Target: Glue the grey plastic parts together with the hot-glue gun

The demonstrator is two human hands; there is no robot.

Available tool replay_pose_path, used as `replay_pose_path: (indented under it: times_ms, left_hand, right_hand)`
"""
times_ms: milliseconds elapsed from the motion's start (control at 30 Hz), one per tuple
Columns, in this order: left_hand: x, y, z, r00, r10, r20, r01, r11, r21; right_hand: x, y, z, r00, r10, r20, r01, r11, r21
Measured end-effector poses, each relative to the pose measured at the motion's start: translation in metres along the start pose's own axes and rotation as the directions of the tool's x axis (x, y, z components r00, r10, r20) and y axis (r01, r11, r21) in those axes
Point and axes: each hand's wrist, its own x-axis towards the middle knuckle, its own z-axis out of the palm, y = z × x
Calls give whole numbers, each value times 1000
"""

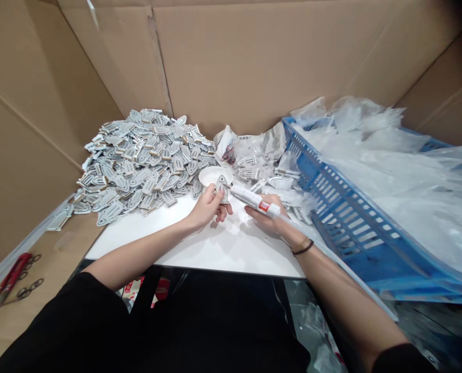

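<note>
My left hand (210,207) is closed around a small grey arch-shaped part (221,184), holding it upright just over the white board (215,243). My right hand (268,215) grips a white tube with a red label (254,201), and a clear hose trails from it along my forearm. The tube's tip points at the grey part and nearly touches it. A small white dish (211,175) sits just behind the part.
A big heap of the same grey parts (138,160) covers the back left. Crumpled plastic bags (254,150) lie behind my hands. A blue basket (351,228) full of clear plastic stands on the right. Cardboard walls surround everything. Red-handled snips (8,282) lie at the far left.
</note>
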Motion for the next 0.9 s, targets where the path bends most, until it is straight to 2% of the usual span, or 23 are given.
replay_pose_path:
  times_ms: [267, 500, 733, 900]
  left_hand:
    - [0, -2, -1, 1000, 7, 10, -7, 1000, -22]
    - [-1, 0, 0, 1000, 6, 17, -6, 1000, -14]
    - [-1, 0, 1, 1000, -9, 7, 9, 999, -37]
    - [1, 2, 0, 999, -48, 25, 50, 996, -76]
  right_hand:
    - [1, 0, 0, 999, 43, 17, -43, 999, -18]
    - [0, -1, -1, 1000, 16, 16, -16, 1000, -23]
    - [0, 0, 0, 999, 44, 12, -44, 999, -18]
    - [-1, -1, 1, 1000, -12, -19, 12, 1000, 8]
